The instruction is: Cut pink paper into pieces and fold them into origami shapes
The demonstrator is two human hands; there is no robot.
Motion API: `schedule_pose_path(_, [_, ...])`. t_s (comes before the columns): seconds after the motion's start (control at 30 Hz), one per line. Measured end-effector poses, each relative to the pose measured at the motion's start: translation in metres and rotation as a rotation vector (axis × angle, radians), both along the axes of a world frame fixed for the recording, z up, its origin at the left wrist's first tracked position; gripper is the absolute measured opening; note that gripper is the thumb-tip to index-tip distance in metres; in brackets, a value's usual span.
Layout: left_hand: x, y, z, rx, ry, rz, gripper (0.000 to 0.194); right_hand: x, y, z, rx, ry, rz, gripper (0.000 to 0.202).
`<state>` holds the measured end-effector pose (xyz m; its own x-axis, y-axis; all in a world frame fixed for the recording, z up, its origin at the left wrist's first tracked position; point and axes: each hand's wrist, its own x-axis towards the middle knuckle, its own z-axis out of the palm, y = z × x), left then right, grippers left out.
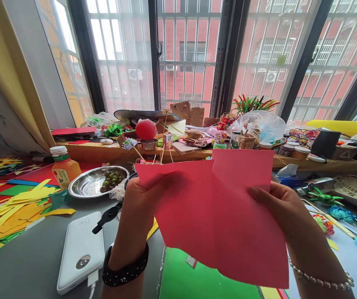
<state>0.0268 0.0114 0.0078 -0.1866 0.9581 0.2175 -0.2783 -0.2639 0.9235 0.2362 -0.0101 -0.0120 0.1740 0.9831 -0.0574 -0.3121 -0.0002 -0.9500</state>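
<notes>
A sheet of red paper [216, 207] is held up in front of me, with a crease down its middle and a notch in the top edge. Its lower edge is cut in an uneven curve. My left hand [144, 199] grips the left side, thumb over the front and slightly blurred. On the right side, my right hand [281, 203] pinches the paper between thumb and fingers. Below the sheet lies a green board [181, 276] with a small white and red scrap on it.
Left of my arm are a white power bank [81, 249], a metal plate [83, 185] of green fruit, a juice bottle [63, 166] and yellow paper strips [19, 211]. Paper flowers [342, 214] lie right. Craft supplies crowd the windowsill [116, 153].
</notes>
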Motion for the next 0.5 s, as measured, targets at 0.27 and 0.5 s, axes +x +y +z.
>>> schedule_pose_path(0.27, [0.0004, 0.0023, -0.0032, 0.028, 0.004, 0.063, 0.008, -0.0072, -0.0039, 0.0031, -0.024, 0.027, -0.023, 0.012])
schedule_pose_path(0.5, [-0.0012, 0.0026, -0.0035, 0.008, 0.084, 0.02, 0.016, -0.002, 0.0044, -0.0035, 0.0, 0.024, 0.043, 0.013])
